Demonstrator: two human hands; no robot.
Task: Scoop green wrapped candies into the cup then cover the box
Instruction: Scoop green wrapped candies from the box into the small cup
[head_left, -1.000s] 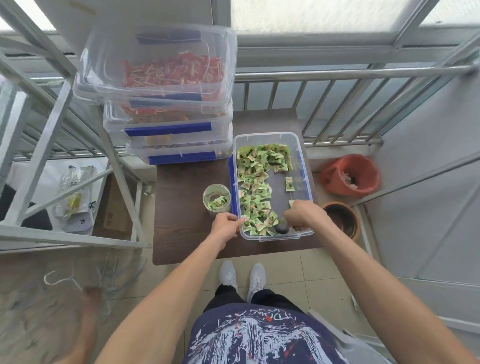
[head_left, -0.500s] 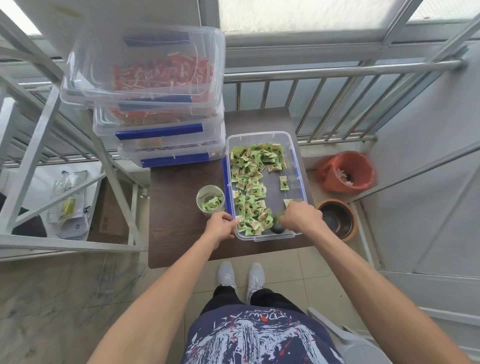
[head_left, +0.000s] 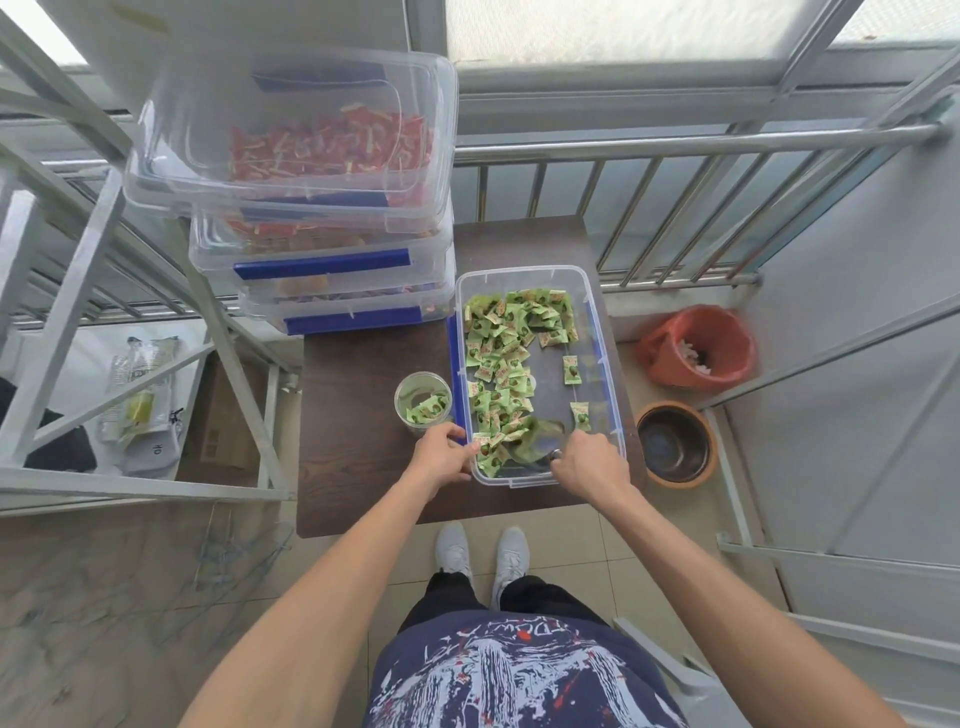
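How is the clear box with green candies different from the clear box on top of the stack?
The clear plastic box of green wrapped candies sits open on the brown table, while the top clear plastic box of the stack has its lid on. The open one holds green candies; the top one holds red ones. The open one sits low; the other sits high. Both are see-through with blue clips.

You stand on pale floor tiles (head_left: 566, 525) at a dark brown table (head_left: 363, 447). Beyond it runs a steel railing (head_left: 675, 148) under frosted windows (head_left: 597, 26) that let in soft daylight. To your left is a white metal frame (head_left: 78, 291), to your right a plain grey wall (head_left: 857, 312). An orange bucket (head_left: 670, 358) and a brown pot (head_left: 706, 457) sit on the floor there.
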